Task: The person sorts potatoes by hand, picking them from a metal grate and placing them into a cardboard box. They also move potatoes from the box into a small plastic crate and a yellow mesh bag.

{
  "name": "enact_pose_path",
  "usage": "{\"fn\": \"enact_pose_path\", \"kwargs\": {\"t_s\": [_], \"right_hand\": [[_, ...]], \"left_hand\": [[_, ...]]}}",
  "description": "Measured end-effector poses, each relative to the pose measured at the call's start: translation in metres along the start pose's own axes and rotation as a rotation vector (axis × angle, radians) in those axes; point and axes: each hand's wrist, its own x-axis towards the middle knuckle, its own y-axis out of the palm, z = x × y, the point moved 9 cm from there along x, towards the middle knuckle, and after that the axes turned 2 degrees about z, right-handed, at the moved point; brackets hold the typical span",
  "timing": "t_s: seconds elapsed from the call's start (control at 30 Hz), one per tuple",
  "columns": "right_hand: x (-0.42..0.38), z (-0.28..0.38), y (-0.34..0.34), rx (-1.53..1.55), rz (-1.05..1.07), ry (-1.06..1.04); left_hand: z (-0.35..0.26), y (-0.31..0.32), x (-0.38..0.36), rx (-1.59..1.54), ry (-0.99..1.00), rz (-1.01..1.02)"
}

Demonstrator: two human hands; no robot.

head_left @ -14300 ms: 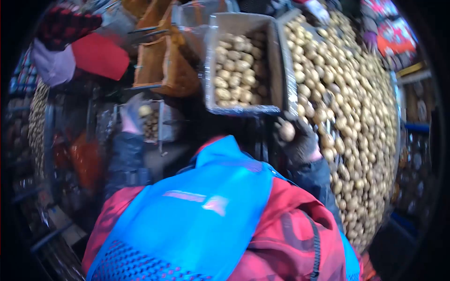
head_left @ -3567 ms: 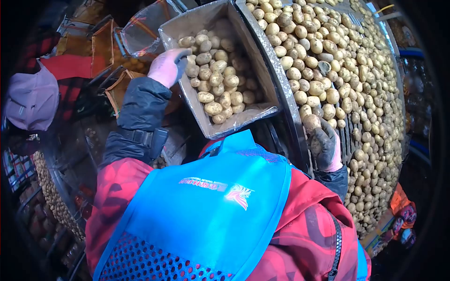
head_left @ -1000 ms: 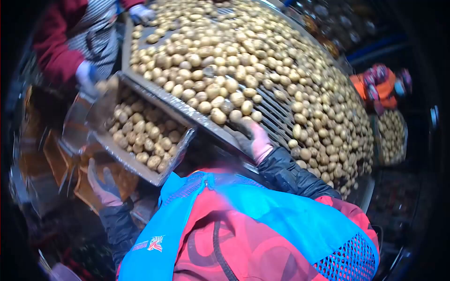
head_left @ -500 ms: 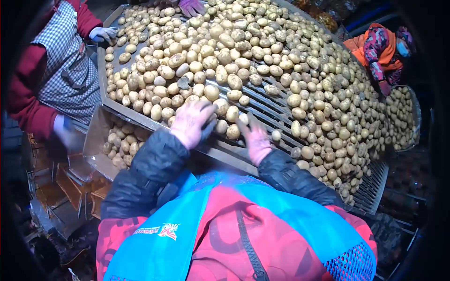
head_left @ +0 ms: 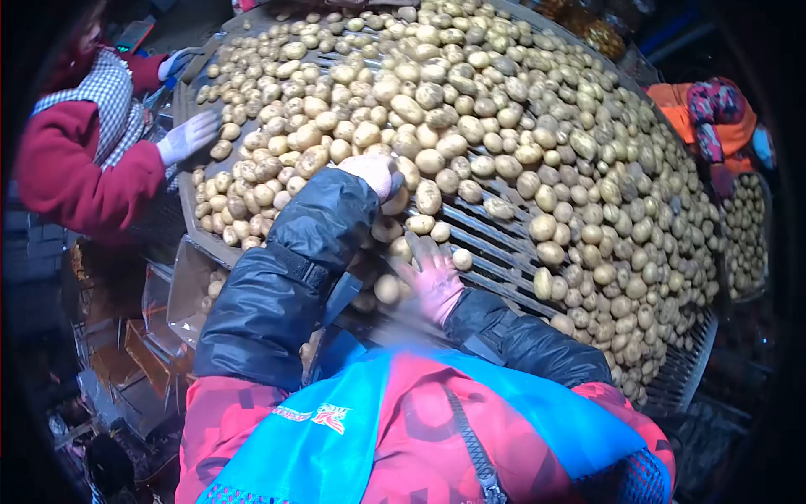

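Observation:
My left hand, in a pale glove with dark fingers, reaches over the heap and rests against several potatoes; its fingertips are partly hidden, but it looks open. My right hand, in a pinkish glove with grey fingertips, has its fingers spread beside a small potato. Between my forearms, a potato and others lie at the near edge, some of them blurred. Dark metal bars show through the heap to the right of my hands.
On the left a co-worker's gloved hand touches the sorting table's left side. Another co-worker in an orange vest bends at the far right, by a filled container. A box stands below the table's left edge.
My left hand has moved farther onto the heap. My right hand has shifted slightly left and down. Potatoes at the near edge have moved toward my body. The left co-worker's lower hand has risen to the table.

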Motion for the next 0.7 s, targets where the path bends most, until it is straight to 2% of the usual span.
{"fn": "enact_pose_path", "kwargs": {"t_s": [0.03, 0.1, 0.13, 0.23, 0.3, 0.37, 0.4, 0.43, 0.5, 0.53, 0.57, 0.63, 0.7], "right_hand": [[0.005, -0.001, 0.004, -0.009, 0.000, 0.000], [0.020, 0.004, 0.009, 0.004, -0.014, 0.018], [0.024, 0.006, 0.011, 0.012, -0.017, 0.042], [0.029, 0.011, 0.008, -0.051, -0.092, 0.069], [0.035, 0.012, 0.011, -0.103, -0.038, 0.058], [0.039, 0.020, 0.014, -0.028, -0.035, 0.048], [0.052, 0.013, 0.012, 0.096, -0.075, 0.019], [0.059, 0.015, 0.011, 0.063, -0.106, 0.009], [0.079, 0.018, -0.003, 0.036, -0.217, 0.082], [0.081, 0.022, -0.002, 0.001, -0.280, 0.055], [0.086, 0.024, -0.005, 0.012, -0.240, 0.009], [0.102, 0.026, 0.004, -0.071, -0.200, -0.053], [0.131, 0.025, 0.007, -0.031, 0.128, -0.032]], "left_hand": [[0.008, 0.001, 0.002, -0.080, -0.052, -0.016], [0.007, 0.002, 0.000, -0.039, -0.056, -0.131], [0.016, 0.016, 0.016, -0.062, -0.043, -0.150], [0.009, 0.003, 0.002, -0.065, -0.009, -0.137], [0.018, 0.002, -0.008, -0.151, 0.011, -0.192], [0.034, 0.000, -0.023, -0.396, 0.063, -0.397], [0.043, -0.002, -0.031, -0.886, 0.163, -0.509], [0.048, 0.002, -0.044, -1.043, 0.242, -0.554], [0.049, 0.012, -0.087, -1.244, 0.252, -0.486], [0.051, 0.016, -0.110, -1.325, 0.206, -0.437], [0.054, 0.024, -0.131, -1.404, 0.166, -0.382], [0.061, 0.057, -0.153, -1.943, 0.100, -0.253], [0.077, 0.084, -0.158, -2.225, 0.236, -0.122]]}}
